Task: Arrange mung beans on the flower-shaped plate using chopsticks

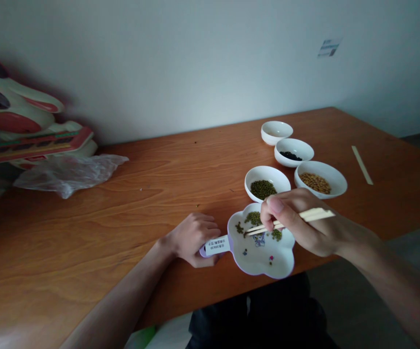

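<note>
My right hand (304, 220) is closed around a pair of wooden chopsticks (319, 214). Their tips meet inside a white flower-shaped dish (246, 261) with a lilac rim, among small green beans (254, 218) lying in several clusters. Whether a bean is caught between the tips is too small to tell. My left hand (197, 237) rests on the table, its fingers curled about the dish's labelled handle (217, 245). Just behind the dish stands a white bowl (267, 169) of dark green beans, partly hidden by my right hand.
Further back are a bowl (335, 186) of tan beans, a bowl (306, 150) of black beans and another white bowl (276, 128). A chopstick wrapper (362, 165) lies right. At left are a crumpled plastic bag (72, 174) and a cartoon animal toy (17, 111), near the wall.
</note>
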Tool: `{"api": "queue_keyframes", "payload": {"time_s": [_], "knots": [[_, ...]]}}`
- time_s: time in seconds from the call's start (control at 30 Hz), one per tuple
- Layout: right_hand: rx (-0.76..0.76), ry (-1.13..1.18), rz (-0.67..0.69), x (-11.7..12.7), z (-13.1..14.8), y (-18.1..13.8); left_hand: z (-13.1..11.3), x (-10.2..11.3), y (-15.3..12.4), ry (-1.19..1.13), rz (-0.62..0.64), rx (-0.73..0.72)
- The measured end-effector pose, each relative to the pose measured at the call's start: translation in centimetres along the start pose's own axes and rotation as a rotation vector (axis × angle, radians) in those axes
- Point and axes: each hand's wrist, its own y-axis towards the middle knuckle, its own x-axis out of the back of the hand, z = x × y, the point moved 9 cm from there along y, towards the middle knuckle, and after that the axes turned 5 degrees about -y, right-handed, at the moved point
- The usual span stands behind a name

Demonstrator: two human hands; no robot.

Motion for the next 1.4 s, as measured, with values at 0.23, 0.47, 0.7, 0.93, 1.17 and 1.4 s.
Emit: {"api": "queue_keyframes", "payload": {"time_s": [0.23,0.47,0.7,0.93,1.17,1.4], "knots": [[0.016,0.065,-0.044,0.2,-0.2,-0.1,0.1,-0.2,-0.1,0.012,-0.009,0.005],[0.04,0.049,-0.033,0.4,0.0,-0.1,0.1,-0.1,0.0,0.011,-0.008,0.008],[0.021,0.059,-0.007,0.0,-0.1,0.1,0.0,0.0,0.0,0.014,-0.01,0.002],[0.008,0.047,0.018,-0.3,-0.1,0.2,-0.1,0.2,0.1,0.008,-0.012,-0.005],[0.027,0.056,0.008,-0.3,0.1,0.3,-0.2,0.3,0.2,0.009,-0.003,-0.006],[0.009,0.036,0.013,-0.5,-0.1,0.4,-0.2,0.3,0.2,0.019,-0.005,-0.006]]}}
